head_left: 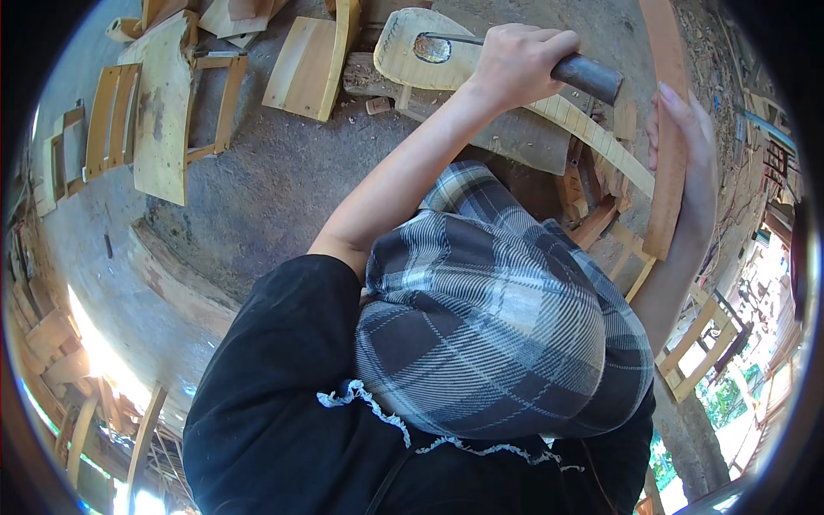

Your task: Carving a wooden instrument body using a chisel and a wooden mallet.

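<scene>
My left hand [525,67] is closed round a tool with a thick dark cylindrical handle [590,77]. On the hand's other side, a thin metal shaft reaches over an oval hole [432,49] in a pale, round-ended wooden board [399,64]. The shaft's tip is too small to tell its kind. To the right, my right hand [691,129] grips a long, slightly curved reddish-brown wooden strip [668,193], with fingers wrapped over its edge. A pale curved wooden piece with cross lines [592,129] runs from under my left hand toward that strip.
Plaid cloth [489,318] covers the area before my torso. At the left stand wooden frames [112,120] and a tall plank [163,120]; a curved-edged panel [300,64] is at the top. Wood scraps lie at the right; more frames [699,348] stand lower right.
</scene>
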`<action>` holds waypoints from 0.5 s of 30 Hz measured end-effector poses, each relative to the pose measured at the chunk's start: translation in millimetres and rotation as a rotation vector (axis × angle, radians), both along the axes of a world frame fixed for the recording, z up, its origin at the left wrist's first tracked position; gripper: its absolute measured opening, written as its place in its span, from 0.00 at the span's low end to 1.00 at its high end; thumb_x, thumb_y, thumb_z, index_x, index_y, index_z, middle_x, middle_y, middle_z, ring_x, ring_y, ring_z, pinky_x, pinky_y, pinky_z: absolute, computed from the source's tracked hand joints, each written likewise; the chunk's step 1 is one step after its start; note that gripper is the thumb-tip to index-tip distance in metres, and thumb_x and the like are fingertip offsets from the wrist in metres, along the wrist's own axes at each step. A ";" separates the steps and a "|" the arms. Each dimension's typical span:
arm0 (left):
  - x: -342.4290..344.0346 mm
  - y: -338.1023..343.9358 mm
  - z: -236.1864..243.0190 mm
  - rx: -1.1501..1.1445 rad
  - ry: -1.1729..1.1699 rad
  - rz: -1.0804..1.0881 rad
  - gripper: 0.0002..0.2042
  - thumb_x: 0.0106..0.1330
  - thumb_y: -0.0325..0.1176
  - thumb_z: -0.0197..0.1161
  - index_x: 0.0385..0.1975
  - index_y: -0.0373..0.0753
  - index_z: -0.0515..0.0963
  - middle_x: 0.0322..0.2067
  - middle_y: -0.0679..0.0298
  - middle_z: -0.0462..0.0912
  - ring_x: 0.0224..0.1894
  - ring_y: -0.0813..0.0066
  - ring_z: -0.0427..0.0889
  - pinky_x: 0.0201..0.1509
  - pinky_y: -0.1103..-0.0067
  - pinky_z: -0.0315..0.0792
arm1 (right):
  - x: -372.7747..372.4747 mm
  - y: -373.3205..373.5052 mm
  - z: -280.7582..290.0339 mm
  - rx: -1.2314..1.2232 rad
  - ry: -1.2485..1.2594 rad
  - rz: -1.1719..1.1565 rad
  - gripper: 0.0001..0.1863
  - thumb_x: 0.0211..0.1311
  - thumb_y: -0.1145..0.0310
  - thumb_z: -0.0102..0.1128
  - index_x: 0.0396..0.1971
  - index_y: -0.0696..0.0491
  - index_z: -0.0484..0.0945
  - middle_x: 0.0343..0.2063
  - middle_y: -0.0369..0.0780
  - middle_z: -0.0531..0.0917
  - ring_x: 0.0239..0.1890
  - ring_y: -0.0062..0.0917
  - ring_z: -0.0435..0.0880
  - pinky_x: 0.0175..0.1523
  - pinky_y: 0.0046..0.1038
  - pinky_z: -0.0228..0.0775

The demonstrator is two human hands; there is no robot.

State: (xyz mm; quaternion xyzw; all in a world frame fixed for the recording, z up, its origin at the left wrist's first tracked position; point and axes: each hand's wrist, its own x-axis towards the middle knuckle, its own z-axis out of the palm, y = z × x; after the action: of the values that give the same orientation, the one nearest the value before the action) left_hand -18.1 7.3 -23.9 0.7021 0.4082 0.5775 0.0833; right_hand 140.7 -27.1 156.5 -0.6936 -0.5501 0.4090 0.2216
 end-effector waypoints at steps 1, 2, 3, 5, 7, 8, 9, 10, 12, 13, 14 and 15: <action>4.2 2.1 1.2 0.004 -0.008 -0.012 0.13 0.40 0.31 0.67 0.28 0.48 0.74 0.20 0.69 0.78 0.25 0.65 0.80 0.27 0.73 0.71 | 2.2 -4.7 3.2 0.007 -0.023 0.004 0.26 0.54 0.44 0.60 0.37 0.53 0.76 0.21 0.33 0.71 0.17 0.12 0.70 0.22 0.14 0.61; 7.4 4.7 2.3 0.002 -0.028 -0.001 0.12 0.40 0.31 0.67 0.26 0.47 0.73 0.20 0.68 0.78 0.25 0.65 0.80 0.27 0.73 0.72 | 2.6 -8.6 6.9 0.011 -0.030 -0.007 0.26 0.54 0.44 0.60 0.37 0.53 0.76 0.21 0.33 0.71 0.17 0.12 0.70 0.22 0.14 0.61; 10.4 6.6 3.4 -0.001 -0.048 0.012 0.12 0.39 0.30 0.67 0.25 0.47 0.73 0.20 0.68 0.78 0.25 0.66 0.81 0.28 0.73 0.73 | 2.1 -12.2 10.4 0.019 -0.005 -0.035 0.26 0.54 0.44 0.60 0.38 0.54 0.76 0.21 0.33 0.71 0.17 0.12 0.70 0.22 0.14 0.61; 7.7 6.7 5.4 0.005 -0.088 0.028 0.12 0.39 0.30 0.67 0.25 0.47 0.73 0.20 0.67 0.78 0.24 0.64 0.80 0.27 0.72 0.72 | 3.1 -14.4 10.5 0.024 0.035 -0.050 0.26 0.54 0.44 0.61 0.38 0.54 0.76 0.21 0.33 0.71 0.17 0.12 0.70 0.22 0.15 0.61; 1.9 5.1 11.9 0.013 -0.131 0.042 0.12 0.39 0.30 0.67 0.25 0.46 0.73 0.19 0.66 0.78 0.24 0.63 0.80 0.27 0.72 0.71 | 5.3 -15.9 11.2 0.009 0.068 0.010 0.23 0.60 0.47 0.56 0.35 0.55 0.72 0.18 0.31 0.69 0.15 0.11 0.66 0.21 0.11 0.58; -2.9 2.0 18.7 -0.043 -0.164 0.018 0.12 0.43 0.28 0.66 0.28 0.43 0.72 0.22 0.60 0.78 0.27 0.58 0.80 0.30 0.69 0.72 | 4.8 -17.6 12.6 0.011 0.069 0.010 0.23 0.60 0.47 0.56 0.35 0.55 0.72 0.18 0.31 0.69 0.15 0.11 0.66 0.21 0.11 0.58; -4.7 1.3 24.5 -0.098 -0.199 -0.007 0.12 0.47 0.26 0.65 0.30 0.39 0.71 0.24 0.55 0.78 0.29 0.52 0.79 0.32 0.66 0.72 | 2.4 -20.1 14.8 0.036 0.068 -0.025 0.23 0.60 0.47 0.56 0.36 0.55 0.72 0.17 0.31 0.69 0.14 0.11 0.66 0.20 0.11 0.58; -6.2 2.3 27.7 -0.094 -0.197 -0.002 0.12 0.47 0.26 0.65 0.30 0.39 0.71 0.24 0.55 0.78 0.29 0.52 0.79 0.32 0.66 0.72 | -3.8 -23.1 18.1 0.062 0.069 -0.053 0.23 0.60 0.47 0.55 0.36 0.56 0.72 0.16 0.31 0.68 0.14 0.11 0.65 0.20 0.11 0.58; -10.0 4.0 30.2 -0.194 -0.343 0.114 0.11 0.46 0.24 0.65 0.29 0.39 0.72 0.23 0.54 0.78 0.29 0.53 0.80 0.32 0.68 0.72 | -16.8 -33.3 28.0 0.085 0.060 -0.099 0.23 0.60 0.47 0.55 0.36 0.56 0.71 0.16 0.31 0.68 0.14 0.12 0.66 0.20 0.11 0.58; -9.7 6.5 33.7 -0.184 -0.349 0.126 0.11 0.46 0.24 0.65 0.29 0.39 0.72 0.23 0.54 0.78 0.29 0.53 0.80 0.32 0.68 0.72 | -19.4 -36.7 35.6 0.112 0.042 -0.146 0.24 0.60 0.47 0.55 0.37 0.56 0.71 0.16 0.31 0.68 0.15 0.12 0.67 0.20 0.11 0.59; -9.2 8.6 37.6 -0.223 -0.391 0.146 0.11 0.46 0.23 0.65 0.29 0.39 0.72 0.23 0.53 0.78 0.29 0.52 0.80 0.32 0.68 0.72 | -16.4 -40.0 40.9 0.121 0.038 -0.131 0.24 0.60 0.47 0.55 0.37 0.56 0.71 0.16 0.31 0.68 0.15 0.12 0.67 0.20 0.11 0.59; -9.5 10.4 41.6 -0.261 -0.436 0.166 0.11 0.46 0.23 0.64 0.30 0.39 0.72 0.23 0.53 0.78 0.29 0.52 0.80 0.32 0.68 0.71 | -10.5 -43.7 43.7 0.105 0.082 -0.069 0.24 0.60 0.48 0.55 0.38 0.57 0.71 0.17 0.32 0.69 0.17 0.12 0.68 0.22 0.11 0.59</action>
State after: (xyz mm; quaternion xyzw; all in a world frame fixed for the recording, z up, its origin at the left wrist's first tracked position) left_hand -27.6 17.7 17.7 0.5088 0.5077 0.6623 0.2115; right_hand 130.2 -70.8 200.3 -0.6822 -0.5369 0.3998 0.2942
